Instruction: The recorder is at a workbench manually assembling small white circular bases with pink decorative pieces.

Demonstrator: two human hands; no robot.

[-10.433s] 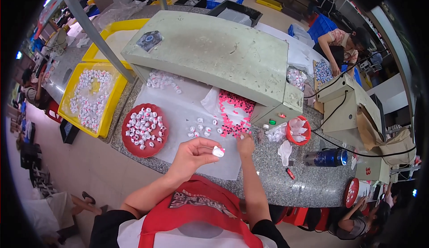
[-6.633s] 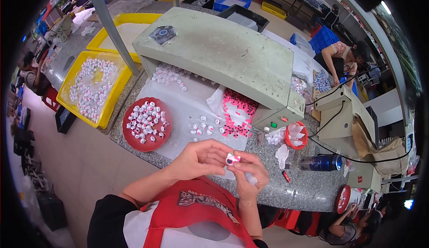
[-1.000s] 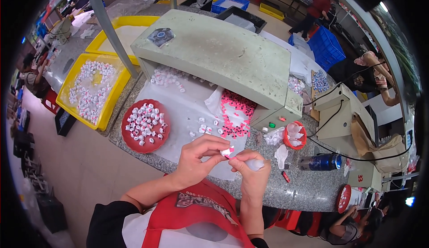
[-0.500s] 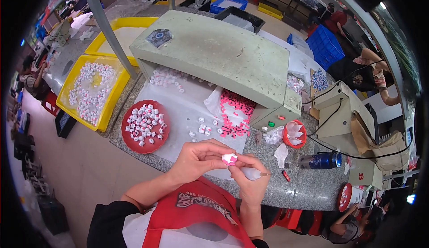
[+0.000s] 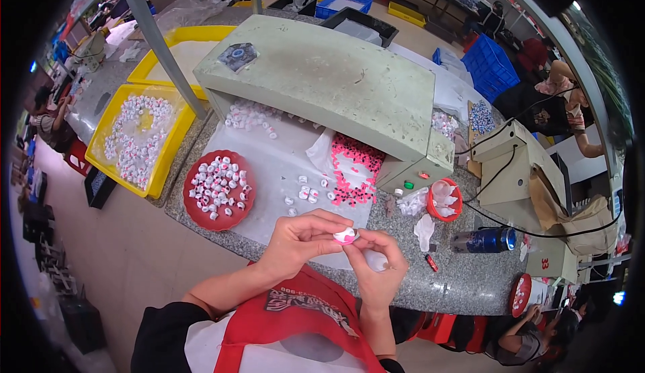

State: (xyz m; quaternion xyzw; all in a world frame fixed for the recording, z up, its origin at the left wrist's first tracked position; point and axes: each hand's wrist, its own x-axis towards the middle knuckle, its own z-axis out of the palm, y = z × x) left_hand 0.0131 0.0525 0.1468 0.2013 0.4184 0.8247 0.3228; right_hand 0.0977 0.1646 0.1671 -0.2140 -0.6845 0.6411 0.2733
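Observation:
Above the table's front edge, my left hand (image 5: 290,244) pinches a small white-and-pink figurine piece (image 5: 347,236) between thumb and fingers. My right hand (image 5: 376,265) meets it from the other side, its thumb and forefinger at the piece. Tucked in that same hand is a whitish translucent squeeze bottle (image 5: 377,260), mostly covered by the fingers. Left of my hands, a red scalloped plate (image 5: 201,220) holds many similar white pieces with pink and dark marks. Just beyond my hands, several loose white pieces (image 5: 309,194) lie on white paper beside small pink parts (image 5: 353,188).
A pale green metal hood (image 5: 322,71) spans the table. At the left stands a yellow tray (image 5: 101,145) of white pieces. To the right are a red cup (image 5: 458,202) with tissue, a blue can (image 5: 494,240) and a black cable (image 5: 557,237). Other people sit nearby.
The white-and-pink piece has tilted in my fingers. My right hand has turned slightly, and the bottle's brownish tip no longer shows. My left hand stays nearly in place.

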